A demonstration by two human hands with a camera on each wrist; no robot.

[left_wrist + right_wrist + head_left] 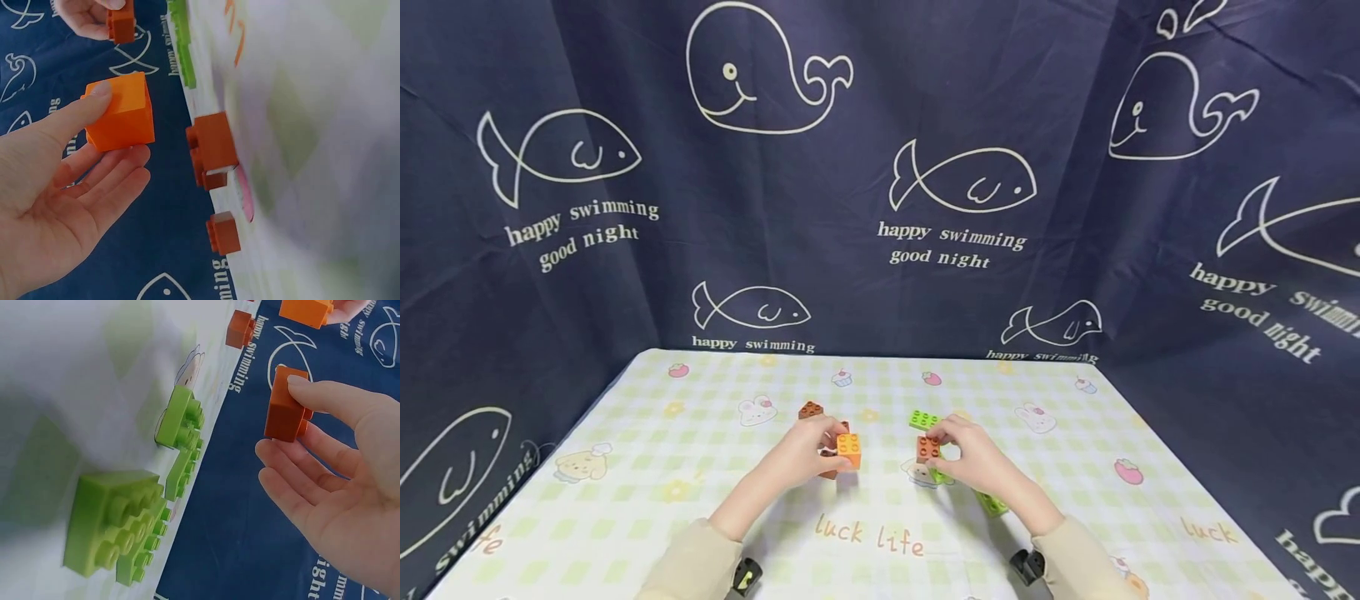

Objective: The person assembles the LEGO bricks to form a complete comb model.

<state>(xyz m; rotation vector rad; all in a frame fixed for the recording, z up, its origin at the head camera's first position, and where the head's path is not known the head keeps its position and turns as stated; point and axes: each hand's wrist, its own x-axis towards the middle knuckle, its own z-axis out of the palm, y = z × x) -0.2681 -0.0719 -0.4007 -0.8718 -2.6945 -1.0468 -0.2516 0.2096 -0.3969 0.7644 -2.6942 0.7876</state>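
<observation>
My left hand (808,447) pinches an orange building block (848,448) between thumb and fingers, held above the table. In the left wrist view the orange block (122,112) shows its smooth side, the other fingers loosely bent below it. My right hand (973,452) pinches a reddish-brown block (928,448), studs showing in the head view. Below the left hand lie several brown blocks (215,142), partly hidden by it in the head view. Under and around the right hand are several green blocks (112,519), one of them a green block (923,418) just beyond the fingers.
A patterned cloth (865,567) covers the table. Behind the far edge hangs a dark blue curtain (850,225) with white fish and whale drawings. Another green block (992,503) lies beneath the right forearm. A brown block (810,409) lies beyond the left hand.
</observation>
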